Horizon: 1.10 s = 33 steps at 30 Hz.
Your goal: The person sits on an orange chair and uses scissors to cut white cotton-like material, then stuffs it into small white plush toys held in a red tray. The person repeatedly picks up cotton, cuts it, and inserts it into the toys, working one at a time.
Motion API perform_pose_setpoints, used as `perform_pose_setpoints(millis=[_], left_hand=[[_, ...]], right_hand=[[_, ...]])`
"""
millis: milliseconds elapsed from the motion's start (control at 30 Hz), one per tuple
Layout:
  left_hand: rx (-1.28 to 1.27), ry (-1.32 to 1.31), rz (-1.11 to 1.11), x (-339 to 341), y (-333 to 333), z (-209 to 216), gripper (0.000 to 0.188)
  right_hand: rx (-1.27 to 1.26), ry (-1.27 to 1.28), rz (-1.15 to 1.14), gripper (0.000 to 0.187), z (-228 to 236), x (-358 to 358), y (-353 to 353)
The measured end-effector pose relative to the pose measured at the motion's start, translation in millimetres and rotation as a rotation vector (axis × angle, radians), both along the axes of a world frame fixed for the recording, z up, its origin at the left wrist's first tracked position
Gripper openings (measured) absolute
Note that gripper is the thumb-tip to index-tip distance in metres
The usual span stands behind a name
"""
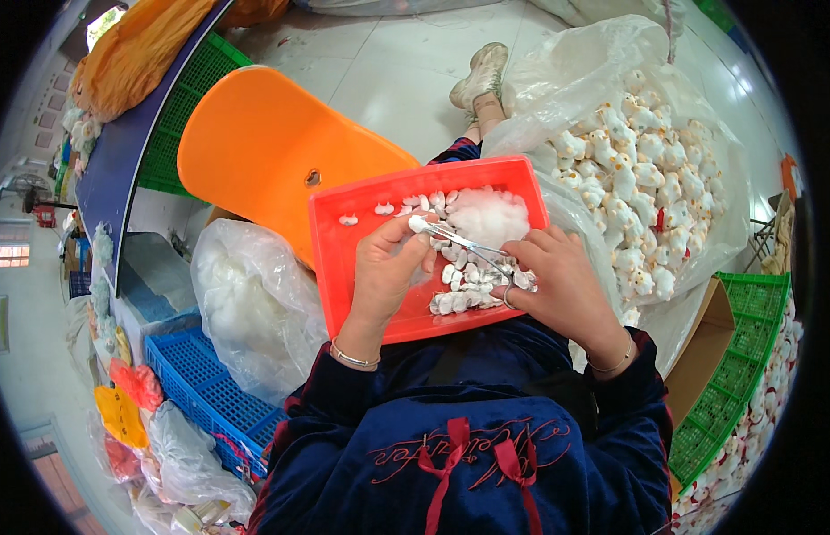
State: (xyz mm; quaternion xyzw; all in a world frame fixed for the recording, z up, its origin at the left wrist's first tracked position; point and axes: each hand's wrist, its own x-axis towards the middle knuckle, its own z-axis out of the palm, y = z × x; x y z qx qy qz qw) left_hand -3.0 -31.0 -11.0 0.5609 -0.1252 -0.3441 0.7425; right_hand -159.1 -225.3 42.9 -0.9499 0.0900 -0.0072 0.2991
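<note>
A shallow red tray [341, 259] rests on my lap. Over it, my left hand [379, 267] pinches a small white piece [418, 224] between thumb and fingertips. My right hand [562, 281] has its fingers in the ring handles of slim metal forceps [464, 242], whose tip meets the white piece; whether the tip is inside it I cannot tell. In the tray lie a tuft of white stuffing [489, 214] at the far right and many small white pieces [464, 299], some lined up in rows near my right hand.
An orange chair [263, 152] stands beyond the tray, left. A clear bag of stuffing [250, 303] and a blue crate [205, 379] are at my left. To the right lie a big clear bag of small white plush toys [651, 183], a cardboard box [705, 348] and a green crate [745, 339].
</note>
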Motion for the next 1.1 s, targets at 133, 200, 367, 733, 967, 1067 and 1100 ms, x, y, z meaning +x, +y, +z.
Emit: perform_pose_setpoints(millis=[133, 200, 367, 733, 967, 1067, 1100], left_hand=[[0.018, 0.033, 0.011, -0.6, 0.0, 3.0, 0.025], [0.019, 0.041, 0.014, -0.2, 1.1, 2.9, 0.025], [0.026, 0.044, 0.027, -1.1, 0.3, 2.7, 0.025], [0.23, -0.173, 0.049, -8.1, 0.3, 2.4, 0.028], [0.122, -0.121, 0.057, -7.6, -2.1, 2.9, 0.029], [0.091, -0.077, 0.067, -7.3, -2.3, 1.5, 0.029], [0.071, -0.065, 0.065, -7.1, -3.0, 2.1, 0.029]], right_hand=[[-0.05, -0.001, 0.012, 0.042, -0.9, -0.4, 1.1], [-0.052, -0.006, 0.004, 0.041, -2.8, -0.5, 1.3], [-0.058, -0.04, 0.009, 0.039, -5.1, -1.4, 1.5], [-0.015, 0.068, 0.074, 0.037, -4.3, -2.6, 0.4], [0.097, 0.0, 0.035, 0.038, -6.7, -3.1, 4.0], [0.065, -0.068, 0.005, 0.04, -6.9, -3.9, 4.3], [0.048, -0.095, -0.002, 0.04, -7.0, -3.7, 4.6]])
